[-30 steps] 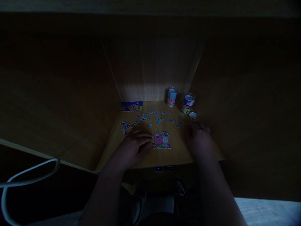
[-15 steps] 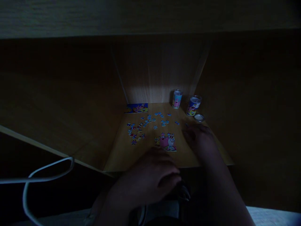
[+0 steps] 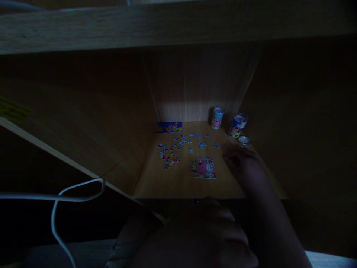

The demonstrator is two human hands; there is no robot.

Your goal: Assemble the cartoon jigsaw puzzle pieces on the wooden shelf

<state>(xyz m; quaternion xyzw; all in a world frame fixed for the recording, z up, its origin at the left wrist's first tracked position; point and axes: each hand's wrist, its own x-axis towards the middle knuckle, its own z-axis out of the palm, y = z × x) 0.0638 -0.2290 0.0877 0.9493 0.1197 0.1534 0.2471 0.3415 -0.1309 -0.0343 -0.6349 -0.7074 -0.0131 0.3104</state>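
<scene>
A partly joined puzzle with pink and white cartoon figures lies near the front of the wooden desk. Loose puzzle pieces are scattered behind it and to its left. My right hand rests on the desk just right of the joined part, fingers curled, near a few loose pieces. My left hand is off the desk, close to the camera at the bottom, a dark shape whose fingers I cannot make out.
Two small printed cans stand at the back right, with a round lid beside them. A puzzle picture card lies at the back left. Wooden walls enclose the desk. A white cable loops at the left.
My left hand left the joined puzzle and pulled back off the desk toward the camera. My right hand stayed by the desk's right side. The view shifted so everything sits a little further right.
</scene>
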